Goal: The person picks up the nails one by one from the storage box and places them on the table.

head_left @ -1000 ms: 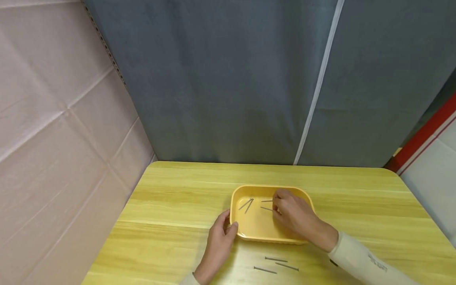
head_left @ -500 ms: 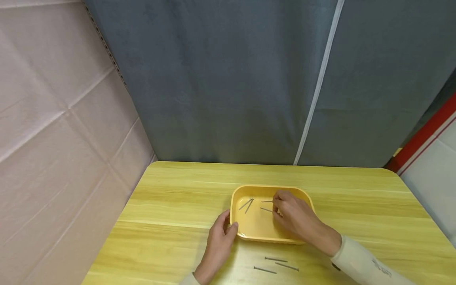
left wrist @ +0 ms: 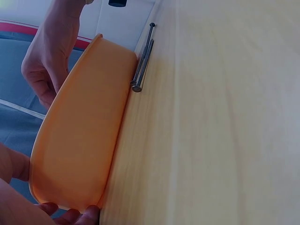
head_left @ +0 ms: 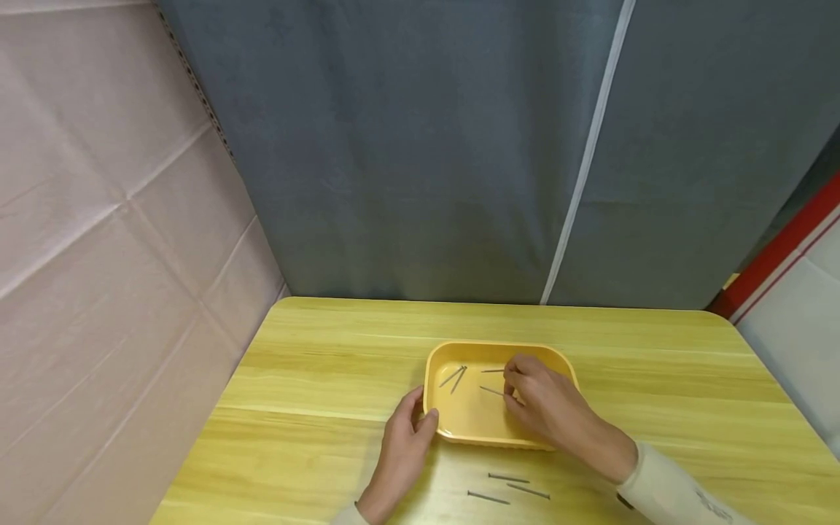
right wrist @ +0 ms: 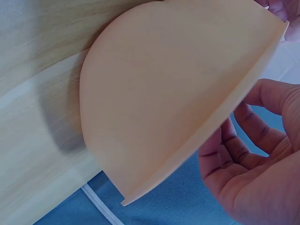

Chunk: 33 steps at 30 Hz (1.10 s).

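Observation:
A shallow yellow plastic tray (head_left: 475, 417) stands on the table. My left hand (head_left: 402, 446) grips its left end, thumb over the near corner; the left wrist view shows fingertips against the tray wall (left wrist: 84, 126). Inside the tray, my right hand (head_left: 541, 397) pinches a nail (head_left: 492, 391) between thumb and finger, its far end hidden by the hand. Another nail (head_left: 492, 370) lies just above it, partly covered by the fingers. Two nails (head_left: 457, 377) lie crossed near the tray's left end. The right wrist view has the curled right hand (right wrist: 258, 154) behind the tray's rim.
Three loose nails (head_left: 508, 486) lie on the wooden table (head_left: 315, 379) in front of the tray. A grey-blue curtain (head_left: 420, 160) hangs behind the table's far edge. On the left is a pale covered wall (head_left: 125, 240).
The pinched nail has tilted slightly, its visible end coming a little nearer to me. My right wrist and sleeve have shifted slightly right and down. The left hand and tray stay put.

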Motion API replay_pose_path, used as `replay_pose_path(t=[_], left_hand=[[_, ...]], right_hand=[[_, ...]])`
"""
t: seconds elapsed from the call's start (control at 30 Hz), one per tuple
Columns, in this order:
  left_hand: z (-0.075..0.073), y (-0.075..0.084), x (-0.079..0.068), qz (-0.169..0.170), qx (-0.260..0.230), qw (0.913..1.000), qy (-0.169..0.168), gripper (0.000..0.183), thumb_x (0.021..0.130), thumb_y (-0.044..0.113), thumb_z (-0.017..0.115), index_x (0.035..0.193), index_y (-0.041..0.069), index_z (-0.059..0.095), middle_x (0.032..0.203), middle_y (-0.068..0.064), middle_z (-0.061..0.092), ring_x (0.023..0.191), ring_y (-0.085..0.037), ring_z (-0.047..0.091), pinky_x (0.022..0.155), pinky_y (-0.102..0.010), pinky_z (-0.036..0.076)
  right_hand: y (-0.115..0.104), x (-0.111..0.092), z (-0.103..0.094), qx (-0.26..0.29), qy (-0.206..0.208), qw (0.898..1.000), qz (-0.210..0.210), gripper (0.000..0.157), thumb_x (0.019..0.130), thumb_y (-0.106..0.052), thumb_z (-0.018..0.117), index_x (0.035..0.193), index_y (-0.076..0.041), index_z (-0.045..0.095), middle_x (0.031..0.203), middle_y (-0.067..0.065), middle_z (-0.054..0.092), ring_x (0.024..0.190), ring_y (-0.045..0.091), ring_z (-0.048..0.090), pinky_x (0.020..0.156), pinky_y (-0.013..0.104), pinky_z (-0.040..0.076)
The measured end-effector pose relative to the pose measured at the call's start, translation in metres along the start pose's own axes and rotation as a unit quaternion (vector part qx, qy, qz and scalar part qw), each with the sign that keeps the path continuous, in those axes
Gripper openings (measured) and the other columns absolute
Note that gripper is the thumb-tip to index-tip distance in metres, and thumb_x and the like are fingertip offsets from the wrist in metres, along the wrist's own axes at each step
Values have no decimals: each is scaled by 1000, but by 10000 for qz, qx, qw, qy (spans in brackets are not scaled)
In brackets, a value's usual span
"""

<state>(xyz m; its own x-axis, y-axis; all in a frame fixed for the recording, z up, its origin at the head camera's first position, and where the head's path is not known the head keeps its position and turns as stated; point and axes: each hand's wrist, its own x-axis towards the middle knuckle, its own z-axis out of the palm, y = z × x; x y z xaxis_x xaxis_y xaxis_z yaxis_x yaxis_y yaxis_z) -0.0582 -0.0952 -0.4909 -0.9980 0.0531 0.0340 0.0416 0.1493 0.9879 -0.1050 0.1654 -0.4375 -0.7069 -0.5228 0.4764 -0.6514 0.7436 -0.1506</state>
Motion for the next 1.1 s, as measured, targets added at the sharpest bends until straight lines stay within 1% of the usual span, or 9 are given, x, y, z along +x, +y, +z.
replay_pose_path(t=[0.13, 0.27, 0.4, 0.6, 0.67, 0.8, 0.93, 1.1], left_hand=[[0, 0, 0, 5, 89, 10000, 40, 56, 110, 13, 63, 159, -8, 47, 149, -25, 62, 132, -37, 66, 104, -28, 60], [1, 1, 0, -6, 40, 10000, 17, 55, 111, 13, 64, 159, -8, 47, 148, -23, 63, 129, -34, 67, 102, -28, 60], [1, 1, 0, -5, 29, 10000, -19, 55, 111, 13, 64, 159, -9, 47, 147, -23, 64, 128, -33, 67, 100, -27, 60], [1, 1, 1, -139, 127, 9998, 52, 54, 111, 13, 63, 159, -6, 48, 146, -20, 65, 128, -30, 68, 101, -25, 60], [1, 0, 0, -134, 118, 9998, 68, 54, 111, 13, 63, 159, -6, 49, 145, -20, 65, 127, -30, 68, 100, -25, 60], [0, -1, -1, -77, 16, 9999, 106, 55, 109, 11, 65, 158, -7, 49, 144, -21, 66, 125, -30, 69, 99, -25, 60], [0, -2, -1, -2, -27, 10000, 76, 56, 110, 11, 65, 158, -9, 47, 145, -23, 65, 125, -32, 69, 99, -27, 61], [-1, -4, 0, 308, 170, 9994, 16, 54, 110, 14, 63, 156, -12, 48, 141, -26, 66, 121, -31, 71, 96, -28, 63]], right_hand=[[-1, -3, -1, 86, 1, 9999, 84, 25, 81, 3, 86, 78, -17, 71, 103, 1, 67, 95, 19, 66, 62, 25, 57], [-1, -7, 0, 112, 166, 9998, 43, 26, 80, 4, 85, 77, -17, 71, 100, 0, 66, 90, 16, 64, 59, 23, 53], [-1, -10, 1, 131, 298, 9995, -37, 27, 78, 5, 86, 78, -18, 71, 98, -2, 64, 88, 15, 62, 60, 23, 53], [-4, -14, -3, 201, 272, 9994, 46, 25, 79, 4, 87, 79, -16, 72, 101, -1, 67, 90, 14, 64, 62, 23, 54], [-5, -15, -4, 180, 271, 9995, 58, 24, 79, 3, 87, 79, -16, 72, 102, 0, 68, 91, 14, 64, 63, 23, 55], [-6, -17, -5, 163, 313, 9994, -1, 25, 78, 3, 87, 78, -17, 72, 101, -1, 67, 90, 13, 62, 63, 22, 54], [-8, -20, -7, 198, 383, 9990, -80, 24, 77, 2, 86, 78, -17, 71, 101, -2, 66, 89, 11, 60, 60, 19, 51], [-11, -21, -10, 204, 418, 9989, -96, 24, 77, 2, 87, 80, -17, 72, 101, -3, 66, 89, 10, 59, 59, 17, 49]])
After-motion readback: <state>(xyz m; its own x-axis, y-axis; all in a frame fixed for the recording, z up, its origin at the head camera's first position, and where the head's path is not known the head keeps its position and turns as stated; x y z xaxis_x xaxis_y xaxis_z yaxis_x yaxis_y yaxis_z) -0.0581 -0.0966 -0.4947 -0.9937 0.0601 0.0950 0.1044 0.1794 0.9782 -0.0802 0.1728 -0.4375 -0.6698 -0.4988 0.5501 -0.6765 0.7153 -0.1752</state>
